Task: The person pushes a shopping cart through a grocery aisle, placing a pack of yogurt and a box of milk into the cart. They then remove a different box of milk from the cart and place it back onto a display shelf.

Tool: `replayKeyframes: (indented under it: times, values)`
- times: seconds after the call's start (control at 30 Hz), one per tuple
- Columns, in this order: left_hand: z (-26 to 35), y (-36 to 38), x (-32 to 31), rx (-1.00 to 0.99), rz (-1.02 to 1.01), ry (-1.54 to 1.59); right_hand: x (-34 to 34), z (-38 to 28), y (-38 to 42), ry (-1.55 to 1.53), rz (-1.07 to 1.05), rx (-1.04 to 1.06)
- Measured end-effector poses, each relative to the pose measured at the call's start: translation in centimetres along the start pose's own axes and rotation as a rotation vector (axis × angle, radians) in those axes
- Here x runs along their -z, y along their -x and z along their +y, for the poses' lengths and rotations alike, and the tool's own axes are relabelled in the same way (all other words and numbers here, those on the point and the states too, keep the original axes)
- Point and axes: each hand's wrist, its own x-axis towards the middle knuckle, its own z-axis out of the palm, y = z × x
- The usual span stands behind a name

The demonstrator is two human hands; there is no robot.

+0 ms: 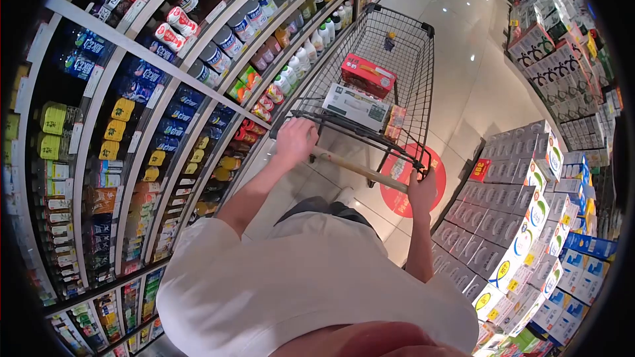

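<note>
A black wire shopping cart (pixel 423 73) stands in front of me, its tan handle bar (pixel 357 167) across my body. My left hand (pixel 296 140) is wrapped round the bar's left end. At the right end my right hand (pixel 423 190) is closed on the same bar, its fingers partly hidden. Inside the basket lie a red box (pixel 368 75), a white-and-grey box (pixel 356 107) and a small orange-and-red pack (pixel 395 123). A small dark item with a yellow top (pixel 389 41) is farther forward in the basket.
Shelves of bottled drinks (pixel 225 39) run close along the left of the cart. Stacked cartons (pixel 489 218) stand at the right, with more stacked boxes (pixel 552 53) farther ahead. A tiled floor (pixel 463 26) stretches forward between them. A red round floor sticker (pixel 397 198) lies below the handle.
</note>
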Motion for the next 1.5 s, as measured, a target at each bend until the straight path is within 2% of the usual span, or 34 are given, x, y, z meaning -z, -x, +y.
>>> replayKeyframes:
  times: [0.2, 0.23, 0.33, 0.37, 0.5, 0.7, 0.87, 1.13, 1.3, 1.5]
  values:
    - [-1.7, -6.7, -3.1, 0.006, -0.009, 0.048, -0.8, -1.5, -5.7, -0.031, 0.067, 0.066]
    - [-2.2, -7.8, -3.9, 0.017, -0.021, 0.044, -0.4, -2.3, -6.7, -0.062, -0.024, -0.007]
    - [-3.1, -11.3, -5.8, -0.012, 0.001, 0.057, -1.5, -2.4, -10.1, -0.02, 0.125, 0.092]
    - [-3.6, -12.4, -6.5, -0.019, 0.013, 0.08, -1.5, -2.6, -11.5, 0.006, 0.073, 0.022]
    - [-5.2, -17.3, -9.2, -0.04, 0.065, 0.11, -2.4, -3.2, -16.4, 0.089, 0.094, -0.013]
    - [-7.0, -24.4, -12.8, -0.054, 0.051, 0.16, -4.0, -1.7, -24.1, -0.029, 0.172, -0.07]
    - [-8.4, -29.5, -16.5, -0.076, 0.037, 0.169, -3.9, -4.8, -28.5, -0.051, 0.174, -0.117]
    - [-9.1, -37.4, -19.7, -0.118, 0.065, 0.176, -3.5, -7.7, -35.5, 0.059, 0.197, -0.142]
    - [-8.9, -41.9, -22.4, -0.095, 0.025, 0.156, -2.5, -9.9, -39.9, 0.052, 0.208, -0.154]
    - [-7.3, -48.1, -24.9, -0.1, -0.051, 0.142, -1.7, -9.0, -47.3, -0.038, 0.211, -0.145]
